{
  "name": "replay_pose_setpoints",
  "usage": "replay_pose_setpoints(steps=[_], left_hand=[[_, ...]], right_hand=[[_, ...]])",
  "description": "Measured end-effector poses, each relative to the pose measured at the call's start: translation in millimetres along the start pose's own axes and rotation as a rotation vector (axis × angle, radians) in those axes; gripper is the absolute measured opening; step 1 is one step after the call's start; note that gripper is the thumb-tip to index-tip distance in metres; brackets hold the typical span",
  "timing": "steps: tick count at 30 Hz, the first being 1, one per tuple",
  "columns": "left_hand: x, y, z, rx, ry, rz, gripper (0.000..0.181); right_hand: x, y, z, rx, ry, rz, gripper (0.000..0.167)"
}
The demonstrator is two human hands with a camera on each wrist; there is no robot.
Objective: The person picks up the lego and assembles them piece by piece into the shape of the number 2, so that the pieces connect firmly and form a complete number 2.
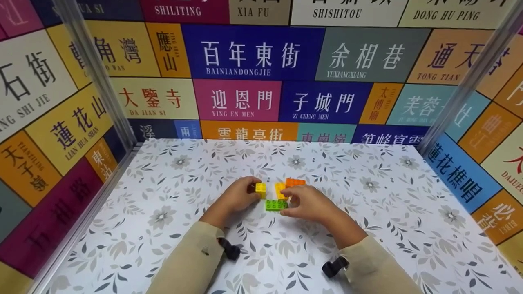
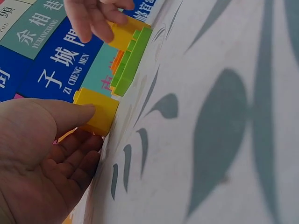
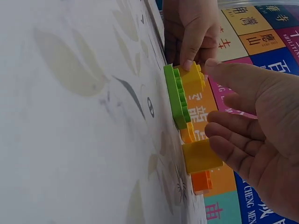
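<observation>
My left hand (image 1: 242,195) pinches a small yellow brick (image 2: 100,111) between thumb and fingers, low at the tabletop. Just right of it lies a long green brick (image 1: 274,205) with studs on top. Behind the green one is a second yellow brick (image 1: 279,190), partly covered by my right hand (image 1: 308,202). That hand has its thumb and fingers apart, relaxed, beside these bricks. In the right wrist view its fingertips are close to the second yellow brick (image 3: 202,157); whether they touch it I cannot tell. An orange brick (image 1: 295,182) sits farther back.
A white tabletop (image 1: 171,249) with a leaf and flower pattern lies under the bricks. Upright panels (image 1: 253,53) with colourful printed signs close it off at the back and both sides. Black straps (image 1: 336,267) show at the sleeve cuffs.
</observation>
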State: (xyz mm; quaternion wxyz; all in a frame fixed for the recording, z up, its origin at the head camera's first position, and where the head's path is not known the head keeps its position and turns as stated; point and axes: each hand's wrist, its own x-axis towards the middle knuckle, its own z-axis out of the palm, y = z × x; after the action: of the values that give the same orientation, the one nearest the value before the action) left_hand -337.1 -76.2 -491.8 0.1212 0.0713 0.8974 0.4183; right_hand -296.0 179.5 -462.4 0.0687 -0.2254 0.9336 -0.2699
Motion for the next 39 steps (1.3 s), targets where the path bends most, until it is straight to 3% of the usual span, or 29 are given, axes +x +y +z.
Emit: replay_pose_setpoints(steps=[5,12,26,35,39], left_hand=[[-0.8,-0.8,-0.5,0.004,0.000,0.001,0.038],[-3.0,-0.7,-2.1,0.019,-0.009,0.005,0.040],[-7.1,-1.5,-8.9,-0.007,-0.039,-0.021,0.036],[-15.2,-1.4,-12.0,0.022,-0.069,0.082,0.032],[-20.4,-4.8,-11.1,0.021,-0.084,0.088,0.029]], right_hand=[[3.2,3,5,-0.008,-0.030,-0.001,0.056],[4.9,8,11,-0.005,-0.015,-0.026,0.043],[6.3,2,19,0.025,-0.024,-0.015,0.038],[6.7,-6,19,0.031,-0.037,0.011,0.034],[5.4,-9,21,0.039,-0.057,0.027,0.033]])
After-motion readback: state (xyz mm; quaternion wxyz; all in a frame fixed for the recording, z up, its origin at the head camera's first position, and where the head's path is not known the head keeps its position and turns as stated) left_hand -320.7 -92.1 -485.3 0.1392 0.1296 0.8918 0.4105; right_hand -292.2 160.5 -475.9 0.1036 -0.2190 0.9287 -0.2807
